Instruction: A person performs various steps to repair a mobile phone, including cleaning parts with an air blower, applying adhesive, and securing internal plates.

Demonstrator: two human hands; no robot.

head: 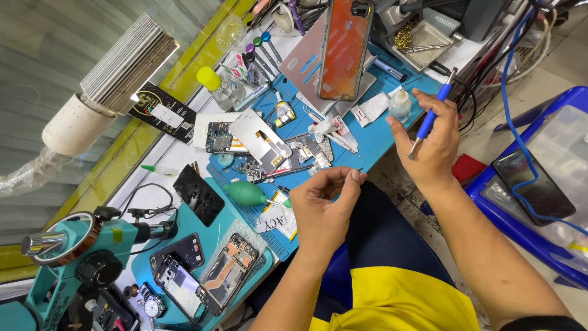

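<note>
From the head view, a cluttered table was seen, covered by a blue work mat and edged on its far side by a yellow strip against a grey corrugated wall. On the mat were laid an opened phone frame, a bare circuit board, a teal rubber air blower and a clear bottle with a yellow cap. An orange-tinted phone back was propped upright on a grey metal stand. A blue plastic crate stood to the right on the floor.

A tiny dark part, thin and hard to make out, was held above the mat's near edge, over the person's lap. It was pinched between the thumb and fingers of the left hand, the remaining fingers being curled inward.

A slim screwdriver, with a blue handle and a metal tip pointing down, was gripped in the right hand, whose fingers were closed around its shaft, just beside the left hand.
</note>
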